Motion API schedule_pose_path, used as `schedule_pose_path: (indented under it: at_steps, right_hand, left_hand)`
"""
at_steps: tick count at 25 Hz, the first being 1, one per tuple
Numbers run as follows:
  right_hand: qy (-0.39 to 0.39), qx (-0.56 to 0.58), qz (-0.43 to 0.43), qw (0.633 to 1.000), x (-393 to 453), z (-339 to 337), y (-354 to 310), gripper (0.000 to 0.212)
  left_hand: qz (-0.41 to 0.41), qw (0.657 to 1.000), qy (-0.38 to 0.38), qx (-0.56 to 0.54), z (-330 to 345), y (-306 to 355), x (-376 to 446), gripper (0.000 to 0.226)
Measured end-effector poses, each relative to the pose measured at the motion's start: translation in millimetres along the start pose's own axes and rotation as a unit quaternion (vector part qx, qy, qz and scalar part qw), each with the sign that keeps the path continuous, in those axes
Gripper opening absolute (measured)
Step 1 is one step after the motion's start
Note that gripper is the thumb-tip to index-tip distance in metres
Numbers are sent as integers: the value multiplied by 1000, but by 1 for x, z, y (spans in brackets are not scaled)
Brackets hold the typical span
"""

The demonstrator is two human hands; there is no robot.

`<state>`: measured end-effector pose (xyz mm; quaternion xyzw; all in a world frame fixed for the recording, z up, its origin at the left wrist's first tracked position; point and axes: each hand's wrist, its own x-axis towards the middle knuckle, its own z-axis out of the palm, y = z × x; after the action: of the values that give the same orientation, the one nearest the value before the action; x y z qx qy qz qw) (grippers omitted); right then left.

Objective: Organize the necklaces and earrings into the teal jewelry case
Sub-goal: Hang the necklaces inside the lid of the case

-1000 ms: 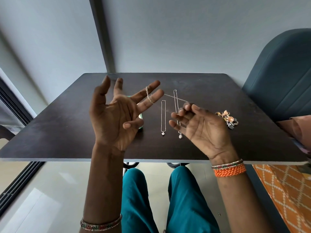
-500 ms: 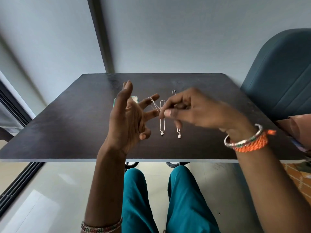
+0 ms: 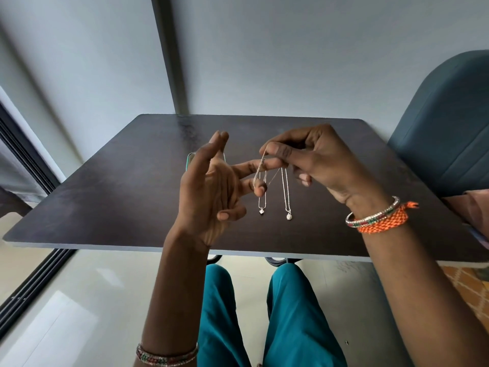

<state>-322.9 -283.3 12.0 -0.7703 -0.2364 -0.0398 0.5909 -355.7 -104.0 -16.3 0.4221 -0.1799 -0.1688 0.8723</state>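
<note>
Both hands are up above the middle of the dark table (image 3: 119,197). The left hand (image 3: 209,192) is held edge-on with its fingers fanned apart, and a thin silver chain (image 3: 258,172) is looped over two of its outstretched fingers. The right hand (image 3: 315,160) has thumb and forefinger squeezed together on that same chain, right at the tip of the left hand's upper finger, so the two hands are basically touching there.

Flat on the table under them are two more necklaces, side by side and running toward the near edge: the left necklace (image 3: 262,207) ends in a small pendant, and the right necklace (image 3: 287,205) ends in a rounder one. The teal jewelry case (image 3: 191,158) is mostly hidden behind the left hand; only a sliver of its edge shows, toward the table's left side.
</note>
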Motion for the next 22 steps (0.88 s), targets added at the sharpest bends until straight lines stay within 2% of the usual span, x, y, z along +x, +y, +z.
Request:
schedule_pose_path:
  at_steps: [3, 7, 10, 12, 14, 19, 21, 22]
  right_hand:
    - [-17, 12, 22, 1000, 1, 1, 3, 12]
    - [-21, 50, 87, 995, 0, 5, 7, 17]
    - [-29, 189, 136, 972, -13, 9, 15, 26]
    - [-30, 308, 151, 939, -24, 13, 22, 23]
    - [-18, 372, 154, 915, -31, 19, 31, 20]
    - [19, 354, 161, 921, -31, 34, 38, 19]
    - [32, 275, 153, 949, -32, 36, 36, 14]
    - [31, 191, 138, 971, -34, 37, 34, 12]
  left_hand:
    - [16, 1000, -16, 6, 0, 0, -1, 80]
    - [82, 996, -8, -34, -2, -4, 0, 59]
    - [116, 986, 61, -102, -7, -5, 3, 54]
    - [111, 980, 120, -113, -13, -2, 4, 44]
    - [99, 980, 136, -111, -13, 0, 3, 37]
    - [88, 981, 157, -73, -4, 1, 4, 54]
    - [100, 980, 158, -74, -5, 0, 4, 54]
    - [106, 979, 153, -83, -6, 0, 4, 52]
